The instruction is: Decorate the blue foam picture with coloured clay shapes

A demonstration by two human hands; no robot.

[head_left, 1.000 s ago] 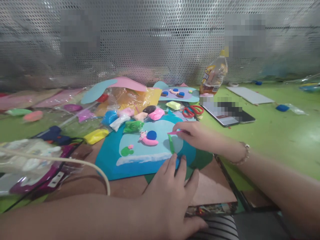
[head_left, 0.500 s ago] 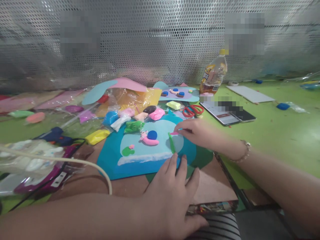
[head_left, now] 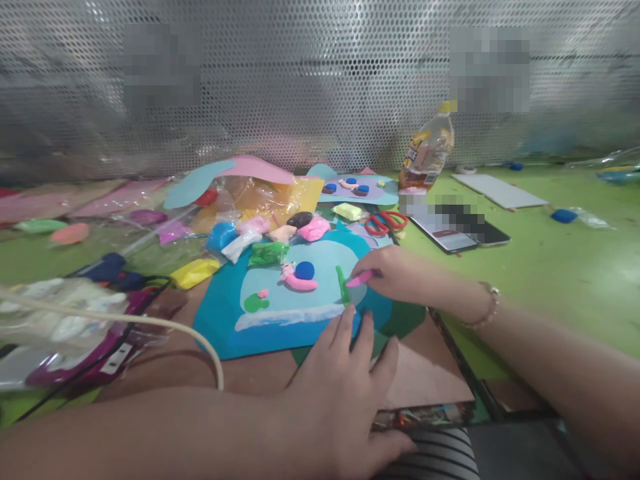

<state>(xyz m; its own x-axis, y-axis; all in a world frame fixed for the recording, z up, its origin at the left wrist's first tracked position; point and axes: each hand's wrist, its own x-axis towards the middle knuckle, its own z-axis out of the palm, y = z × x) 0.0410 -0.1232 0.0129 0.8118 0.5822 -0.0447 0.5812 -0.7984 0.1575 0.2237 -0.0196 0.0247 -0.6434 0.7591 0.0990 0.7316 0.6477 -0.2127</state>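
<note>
A blue paper sheet with a light-blue panel lies in front of me. On it sit a pink clay snail with a dark blue shell, a small green leaf shape and a white strip along the bottom. My left hand lies flat with fingers spread, its fingertips on the sheet's lower right edge. My right hand pinches a small pink tool, whose tip meets a thin green clay strip on the panel.
Bagged clay lumps in several colours lie behind the sheet, with red scissors, a phone and a plastic bottle at the back right. A glue gun and a cable are on the left. A perforated metal wall stands behind.
My right hand has dropped slightly toward me, bringing the pink tool down to the green strip. My left hand has stayed flat in place.
</note>
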